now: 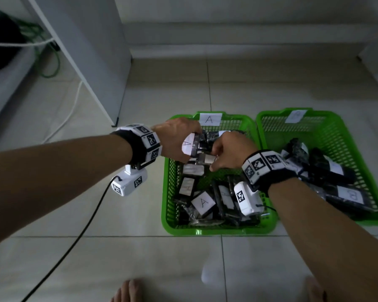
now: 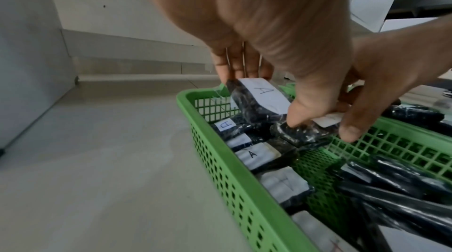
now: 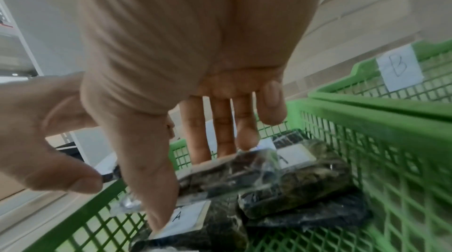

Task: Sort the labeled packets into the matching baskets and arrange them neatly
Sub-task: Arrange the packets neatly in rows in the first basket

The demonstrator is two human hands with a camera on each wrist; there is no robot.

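1. The left hand (image 1: 177, 139) is gripping a dark packet labelled A (image 2: 259, 101), fingers on its far end and thumb on its near end, tilting it above the basket marked A (image 1: 168, 188).
2. The right hand (image 1: 229, 150) is touching the left, its thumb and fingers pinching a second dark packet (image 3: 234, 171) just beside the first.
3. Below both hands, more A-labelled packets (image 1: 202, 202) are lying jumbled in that basket.
4. Right of the right hand, the basket marked B (image 1: 345, 136) is sitting against the first, holding dark packets (image 1: 336, 171).
5. A black cable (image 1: 83, 232) is trailing from the left wrist across the tiled floor (image 1: 140, 258).
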